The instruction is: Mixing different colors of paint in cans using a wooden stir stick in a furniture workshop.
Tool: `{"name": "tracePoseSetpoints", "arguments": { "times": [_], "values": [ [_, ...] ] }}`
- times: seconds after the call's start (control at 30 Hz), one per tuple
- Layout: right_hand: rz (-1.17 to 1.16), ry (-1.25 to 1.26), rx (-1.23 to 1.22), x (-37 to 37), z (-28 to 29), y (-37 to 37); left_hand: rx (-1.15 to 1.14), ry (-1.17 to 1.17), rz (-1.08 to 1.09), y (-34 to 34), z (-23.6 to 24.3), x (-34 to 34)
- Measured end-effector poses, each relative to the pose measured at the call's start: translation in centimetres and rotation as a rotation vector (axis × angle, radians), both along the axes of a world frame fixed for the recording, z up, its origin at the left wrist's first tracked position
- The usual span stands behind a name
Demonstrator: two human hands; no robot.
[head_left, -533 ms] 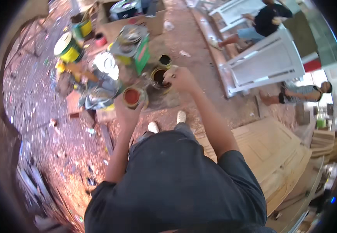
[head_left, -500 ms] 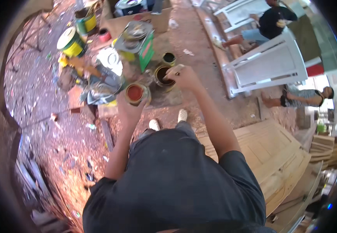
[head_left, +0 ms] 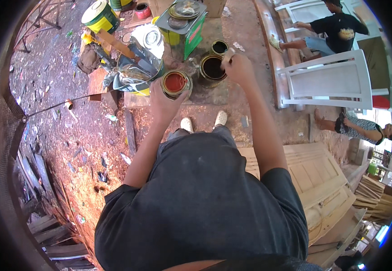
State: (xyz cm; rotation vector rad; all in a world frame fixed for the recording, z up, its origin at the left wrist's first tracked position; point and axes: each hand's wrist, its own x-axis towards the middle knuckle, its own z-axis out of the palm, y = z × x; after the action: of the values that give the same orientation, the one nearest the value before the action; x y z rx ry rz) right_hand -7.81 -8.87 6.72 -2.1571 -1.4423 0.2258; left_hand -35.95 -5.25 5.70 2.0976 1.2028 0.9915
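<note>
My left hand point(head_left: 163, 103) wraps round the side of an open can of red-brown paint point(head_left: 175, 83), its round mouth facing up. To the right stands a larger open can with dark contents point(head_left: 212, 68). At its right rim is my right hand point(head_left: 240, 70), fingers closed together; a pale bit shows at the fingertips, and I cannot make out what they hold. Just beyond sits a smaller open can, also dark inside point(head_left: 219, 47). Left of the red-brown can, a bucket point(head_left: 138, 85) is filled with tools and rags.
A green-sided scale point(head_left: 193, 41) bears lids. A green-and-yellow pail point(head_left: 100, 17) stands far left. White panelled frames point(head_left: 327, 79) are at right, near a seated person point(head_left: 340, 31) and another person point(head_left: 363, 126). Wooden doors point(head_left: 308, 180) lie at lower right.
The view has shifted, so the scene sits lower and farther right. My left hand stays round the red-brown paint can. My right hand has moved from over the dark can's mouth to its right rim.
</note>
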Motion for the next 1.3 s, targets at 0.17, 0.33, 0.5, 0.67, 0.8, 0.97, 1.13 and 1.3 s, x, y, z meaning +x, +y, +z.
{"name": "tracePoseSetpoints", "arguments": {
  "times": [0.17,0.33,0.5,0.67,0.8,0.97,1.13,1.3],
  "values": [
    [0.059,0.137,-0.050,-1.2,0.1,0.0,0.064,-0.002,0.012,0.0,-0.7,-0.3],
    [-0.080,0.041,-0.094,-0.6,-0.1,-0.2,0.010,0.022,0.011,0.0,-0.4,-0.3],
    [0.030,0.224,0.125,-1.6,0.5,-0.1,0.046,0.019,0.020,0.0,-0.1,-0.2],
    [0.002,0.091,-0.064,-0.8,-0.9,0.2,0.081,0.007,0.001,0.2,-0.8,-0.3],
    [-0.030,0.063,0.050,-0.9,-0.5,0.5,0.078,0.008,-0.005,0.2,-0.6,-0.4],
    [0.059,0.084,-0.041,-1.4,-0.9,-0.5,0.068,0.004,-0.018,0.1,-0.4,-0.2],
    [-0.147,0.009,-0.016,-3.0,0.8,-1.7,0.070,0.010,-0.011,0.3,-0.4,-0.3],
    [-0.350,0.100,0.019,-4.6,0.9,-3.9,0.043,0.019,-0.003,0.3,-0.5,-0.6]
  ]
}}
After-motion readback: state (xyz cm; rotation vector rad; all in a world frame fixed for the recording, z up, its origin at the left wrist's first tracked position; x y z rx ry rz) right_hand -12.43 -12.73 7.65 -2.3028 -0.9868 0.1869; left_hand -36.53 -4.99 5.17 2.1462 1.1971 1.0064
